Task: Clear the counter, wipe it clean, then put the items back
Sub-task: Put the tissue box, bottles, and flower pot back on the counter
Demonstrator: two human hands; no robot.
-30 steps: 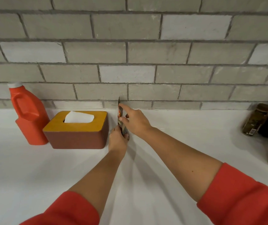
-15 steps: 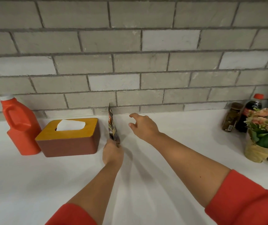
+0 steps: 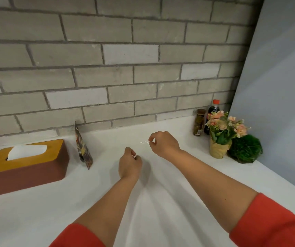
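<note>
- Hovering over the white counter (image 3: pixel 161 202): both hands, mid-frame, forearms bare, red sleeves (image 3: pixel 271 223) pushed up.
- L hand (image 3: pixel 129 164): fingers curled in loosely, thumb against index; nothing seen in it. Sits just above counter surface, shadow right under it.
- R hand (image 3: pixel 162 144): thumb + index pinched together at the tips, other fingers curled. A thin pale streak shows at the pinch – can't tell if it's an object or glare.
- Hands apart, R further back toward wall & to the right of L.
- Printed pouch (image 3: pixel 83 148): standing on edge on counter, top corner leaning at brick wall (image 3: pixel 125 68); free of both hands, left of L hand, just right of tissue box.
- Tissue box (image 3: pixel 25 166): brown sides, yellow top, white tissue sticking out of slot; on counter, far left.
- Back-right corner: spice jar (image 3: pixel 199 124) + dark bottle w/ red cap (image 3: pixel 213 109) by the wall; flower pot (image 3: pixel 220 138) in front of them; green mossy clump (image 3: pixel 244 148) touching pot's right side.
- Red edge at far-left frame border – cut off, can't ID.
</note>
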